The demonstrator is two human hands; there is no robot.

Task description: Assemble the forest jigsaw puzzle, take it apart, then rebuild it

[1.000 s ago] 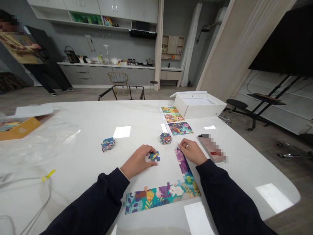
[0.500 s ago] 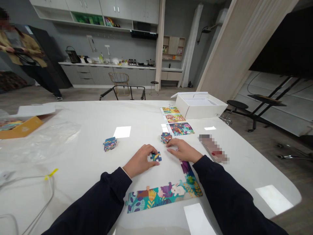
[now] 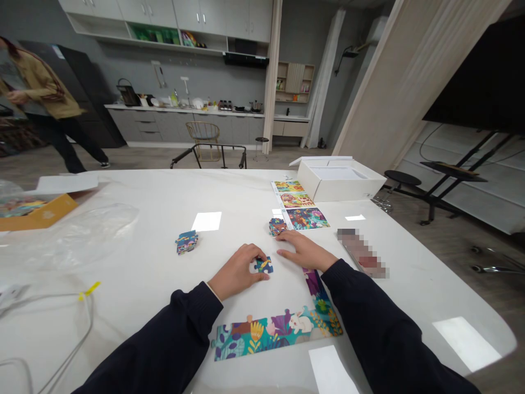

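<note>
My left hand [image 3: 240,272] holds a dark blue puzzle piece [image 3: 264,265] between thumb and fingers, just over the white table. My right hand [image 3: 305,250] has its fingers apart, their tips at the near edge of a small stack of pieces [image 3: 277,226]; nothing shows in its grasp. A second stack [image 3: 187,241] lies to the left. Joined pieces form an L-shaped strip [image 3: 279,332] nearest me, with a white rabbit on it; its right side runs up beneath my right wrist. Beyond the right-hand stack lies a sheet of three pictures [image 3: 305,218].
An open white box [image 3: 344,186] stands at the back right, and a blurred flat object [image 3: 363,254] lies right of my hand. At left are a yellow box [image 3: 53,213], clear plastic [image 3: 90,235] and a cable [image 3: 88,312]. A person [image 3: 45,93] is beyond the table.
The person in the background has shifted, hands now apart from the dark item seen before. The view has turned slightly. My hands keep nearly the same poses, the left one still pinching the piece.
</note>
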